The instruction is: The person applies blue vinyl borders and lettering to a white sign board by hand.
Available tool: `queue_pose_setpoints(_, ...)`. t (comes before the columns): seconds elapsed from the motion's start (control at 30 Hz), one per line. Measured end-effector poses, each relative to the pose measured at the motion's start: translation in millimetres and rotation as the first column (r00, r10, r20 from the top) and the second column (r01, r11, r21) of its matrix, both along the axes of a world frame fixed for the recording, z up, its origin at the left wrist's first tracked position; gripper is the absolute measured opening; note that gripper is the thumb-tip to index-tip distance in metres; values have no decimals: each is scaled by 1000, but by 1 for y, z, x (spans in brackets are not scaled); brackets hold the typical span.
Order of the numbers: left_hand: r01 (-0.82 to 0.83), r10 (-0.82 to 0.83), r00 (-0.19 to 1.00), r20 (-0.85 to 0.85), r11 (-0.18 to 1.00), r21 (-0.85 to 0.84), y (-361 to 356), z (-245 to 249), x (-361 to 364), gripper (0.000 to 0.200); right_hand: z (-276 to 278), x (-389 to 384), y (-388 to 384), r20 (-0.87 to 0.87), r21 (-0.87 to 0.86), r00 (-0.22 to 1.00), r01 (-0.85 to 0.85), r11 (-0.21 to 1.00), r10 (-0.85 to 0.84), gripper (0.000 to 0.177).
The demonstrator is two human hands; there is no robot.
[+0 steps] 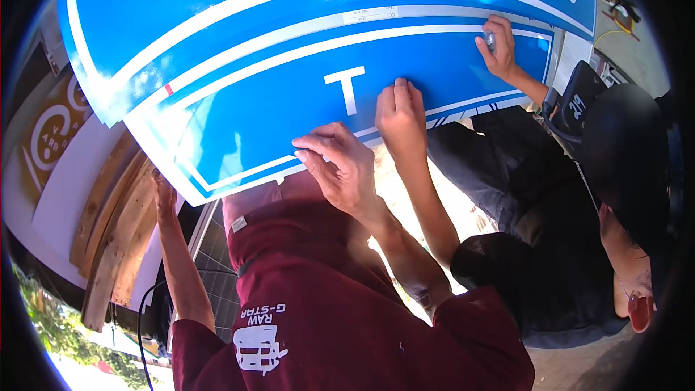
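A large blue sign (289, 94) with white border lines is spread across the upper half of the view. A second blue panel (239, 0) is lapped over its far edge, and a white word on that panel is cut off at the far right corner. What the sign is carried by is hidden, so no table can be named. A co-worker in black (565, 246) is crouched at the sign's right end, and weathered boards (116, 224) are stacked at the left.

The sign's near edge is being worked by both people. The right hand (339, 165) is set on that edge near its middle, with fingers bent and tips pressed down; whether anything is pinched there cannot be told. The left hand (163, 192) is raised to the near left corner from below. Its fingers are hidden by the sign, so its grip cannot be told either. One of the co-worker's hands (400, 117) is laid flat just right of the white letter T (347, 87). The other (499, 47) is closed around a small grey object (too small to name) at the right edge.

By the look of it, the work is well along: the T and the border lines are already laid down, and only the edges seem left to be attended to. A small white sticker (369, 14) is seen near the seam of the two panels, its print unreadable.
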State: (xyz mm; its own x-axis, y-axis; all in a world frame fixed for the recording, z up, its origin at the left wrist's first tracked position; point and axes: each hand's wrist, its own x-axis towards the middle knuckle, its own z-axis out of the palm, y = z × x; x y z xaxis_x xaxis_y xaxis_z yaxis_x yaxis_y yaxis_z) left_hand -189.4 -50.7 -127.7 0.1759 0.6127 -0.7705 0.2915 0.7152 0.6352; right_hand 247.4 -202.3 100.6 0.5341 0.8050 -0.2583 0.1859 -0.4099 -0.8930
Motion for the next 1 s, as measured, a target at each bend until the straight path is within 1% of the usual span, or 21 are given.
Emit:
queue_pose_setpoints(0.1, -29, 30, 997, 77, 999, -20, -3, 9, 9, 23, 2, -3, -4, 24, -16, 1000, -6, 1000, 7, 19)
queue_pose_setpoints(0.2, -120, 127, 986, 109, 991, -64, -12, 15, 17, 22, 2, -8, -8, 27, -19, 1000, 1, 1000, 0, 21)
queue_pose_setpoints(0.3, -157, 166, 980, 107, 984, -87, -21, 21, 21, 22, 4, -11, -9, 32, -19, 999, 14, 1000, -13, 18)
queue_pose_setpoints(0.4, -123, 129, 984, 126, 991, -56, -29, 21, 21, 21, 7, -14, -11, 25, -33, 1000, 18, 999, -17, 18)
queue_pose_setpoints(0.5, -147, 150, 988, 40, 987, -65, -38, 20, 15, 22, 10, -19, -14, 24, -13, 999, 31, 999, -31, 18)
queue_pose_setpoints(0.6, -175, 176, 984, 15, 983, -61, -46, 29, 19, 22, 11, -21, -16, 54, 32, 998, 38, 999, -40, 19)
queue_pose_setpoints(0.7, -35, 48, 990, 133, 995, -97, -52, 11, -15, 39, 14, -22, -21, 69, 51, 996, 55, 997, -58, 20)
queue_pose_setpoints(0.73, -11, 29, 983, 182, 995, -99, -54, 1, -27, 37, 16, -22, -22, 71, 51, 995, 63, 997, -67, 19)
queue_pose_setpoints(0.83, -13, 27, 992, 123, 993, -115, -58, 6, -22, 33, 25, -19, -26, 59, 44, 994, 86, 995, -89, 20)
queue_pose_setpoints(0.87, -15, 27, 990, 140, 996, -91, -59, 9, -17, 31, 26, -18, -27, 57, 58, 993, 97, 994, -100, 20)
queue_pose_setpoints(0.97, 0, 6, 996, 91, 998, -65, -63, 0, -26, 32, 24, -19, -35, 57, 100, 990, 122, 987, -128, 20)
queue_pose_setpoints(1.0, 14, -11, 998, 55, 998, -59, -62, 13, -12, 33, 23, -18, -37, 65, 113, 989, 124, 986, -131, 20)
